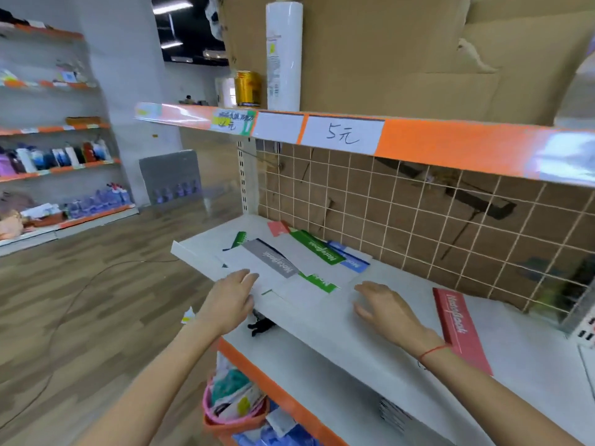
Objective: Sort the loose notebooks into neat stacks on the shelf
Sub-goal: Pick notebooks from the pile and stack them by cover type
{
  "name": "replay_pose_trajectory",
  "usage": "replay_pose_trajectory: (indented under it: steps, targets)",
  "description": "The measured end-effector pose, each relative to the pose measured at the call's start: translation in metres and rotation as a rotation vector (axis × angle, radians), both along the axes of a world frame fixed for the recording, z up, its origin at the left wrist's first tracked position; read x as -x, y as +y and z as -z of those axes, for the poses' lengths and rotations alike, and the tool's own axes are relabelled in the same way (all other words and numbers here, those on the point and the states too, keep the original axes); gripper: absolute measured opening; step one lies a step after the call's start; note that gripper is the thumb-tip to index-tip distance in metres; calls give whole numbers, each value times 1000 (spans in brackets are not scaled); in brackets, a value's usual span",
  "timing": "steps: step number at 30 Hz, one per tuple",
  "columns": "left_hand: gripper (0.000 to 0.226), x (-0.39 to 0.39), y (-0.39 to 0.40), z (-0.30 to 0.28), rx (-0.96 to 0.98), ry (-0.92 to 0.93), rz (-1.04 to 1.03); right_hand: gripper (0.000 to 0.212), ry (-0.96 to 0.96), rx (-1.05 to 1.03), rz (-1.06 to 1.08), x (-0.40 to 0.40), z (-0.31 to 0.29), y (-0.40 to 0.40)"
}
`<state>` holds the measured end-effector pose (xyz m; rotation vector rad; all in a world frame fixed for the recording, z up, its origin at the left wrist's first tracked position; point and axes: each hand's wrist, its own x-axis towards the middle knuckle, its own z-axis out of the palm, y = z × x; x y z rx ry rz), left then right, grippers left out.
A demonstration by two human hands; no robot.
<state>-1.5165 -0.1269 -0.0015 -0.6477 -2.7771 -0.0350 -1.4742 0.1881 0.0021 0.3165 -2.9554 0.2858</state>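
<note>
Lying scattered and overlapping mid-frame on the shelf (322, 333): loose notebooks (289, 265), nothing stacked yet. Red notebook (457, 326) is lying apart, right of centre. Left hand (230, 300) is touching the pile's edge, fingers relaxed; right hand (383, 305) is hovering spread, holding nothing.

I am reaching both hands over the white shelf (322, 329): my left hand (230, 300) is touching the near edge of the loose notebooks (289, 268), my right hand (384, 309) is hovering flat beside a red notebook (457, 323).
</note>
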Motion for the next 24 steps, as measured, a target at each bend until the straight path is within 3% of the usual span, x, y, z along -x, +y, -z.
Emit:
replay_pose_trajectory:
  steps: [6,12,15,20,24]
  targets:
    - [50,81,-12,-2,-43,-53,123,32,4,-12,76,78,19,-58]
    - [41,141,-37,-4,-25,-52,175,38,22,-119,213,146,37,-111]
    - [44,155,-45,-4,17,11,235,27,-48,-203,283,161,43,-111]
    - [48,176,-45,-4,-50,18,281,31,-62,-358,180,161,44,-88]
    - [54,188,-24,1,-33,-96,278,35,-76,-272,162,139,37,-54]
